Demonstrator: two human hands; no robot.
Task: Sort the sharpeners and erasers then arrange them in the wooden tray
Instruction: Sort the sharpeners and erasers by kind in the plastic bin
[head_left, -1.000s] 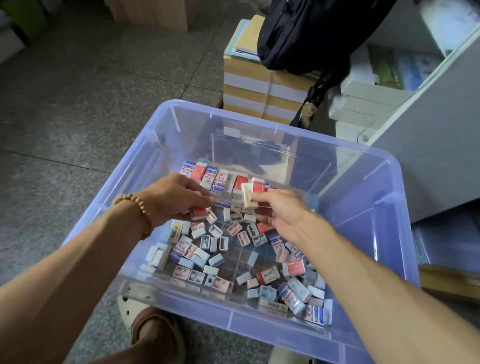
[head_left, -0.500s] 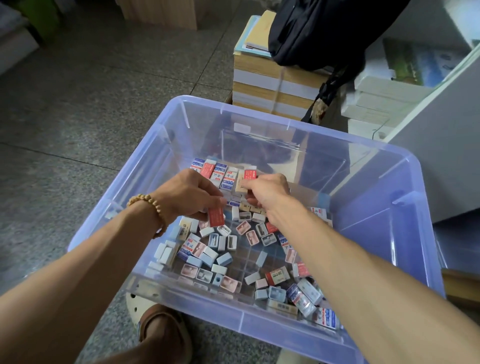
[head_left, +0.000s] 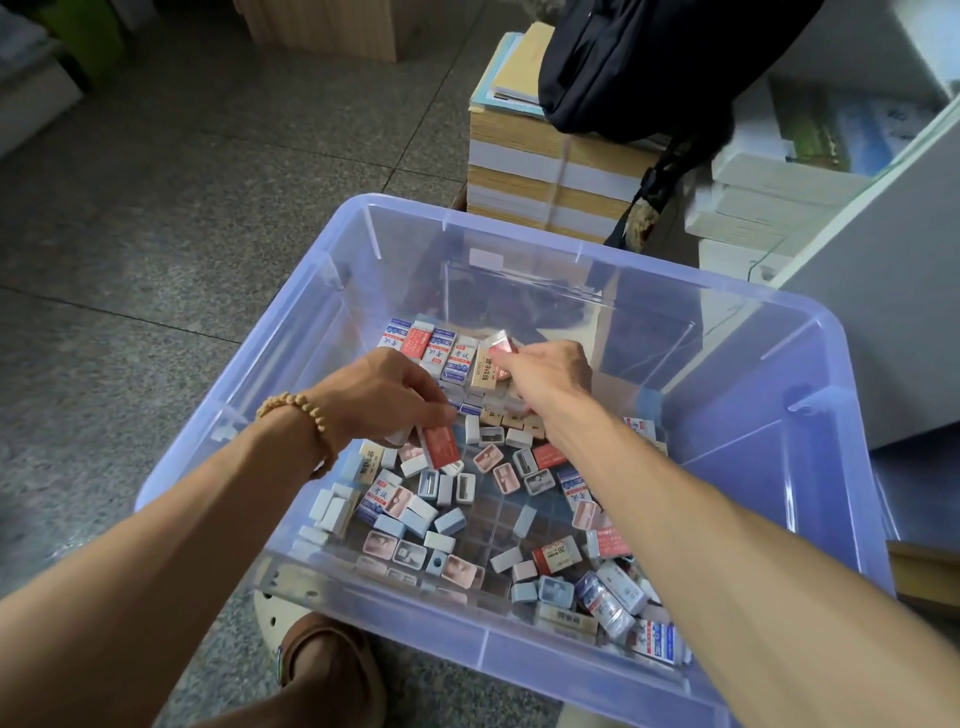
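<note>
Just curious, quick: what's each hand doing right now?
Left hand: pinching a red eraser.
Right hand: holding a red-and-white eraser at the row.

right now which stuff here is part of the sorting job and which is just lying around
Job: left hand holding red eraser; right hand holding eraser; eraser row; loose sharpeners; clear plastic bin.
Lying about: black bag; book stack.

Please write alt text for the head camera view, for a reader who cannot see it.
Two bare hands reach into a clear plastic bin scattered with small erasers and sharpeners: the left hand pinches a red-wrapped eraser, and the right hand holds another eraser by a neat row of erasers at the far side. Stacked books and a dark bag lie beyond.
</note>
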